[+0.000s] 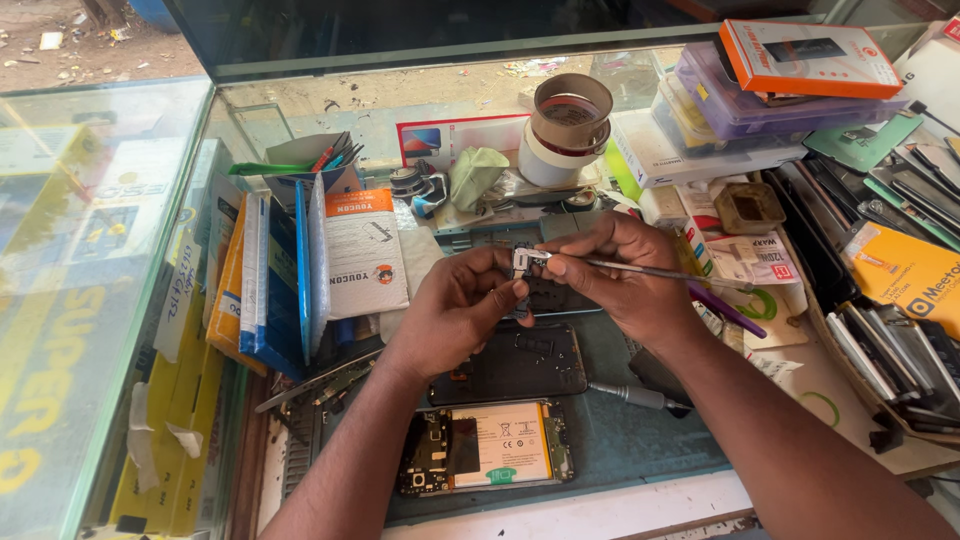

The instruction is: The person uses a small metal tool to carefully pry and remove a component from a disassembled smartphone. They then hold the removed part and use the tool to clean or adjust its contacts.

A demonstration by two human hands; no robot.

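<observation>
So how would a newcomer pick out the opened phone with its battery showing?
Start at the dark work mat on the counter, below both hands. At its near edge lies the opened phone, back cover off. Unlike the black phone frame just above it, it shows a pale yellowish battery and bare circuit boards.

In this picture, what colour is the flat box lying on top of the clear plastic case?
Orange box, top right in the head view.

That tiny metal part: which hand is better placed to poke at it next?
Probably the right hand: it grips the thin metal tool with its tip at the tiny metal part. The left hand is pinching that part, so it is busy steadying it.
</observation>
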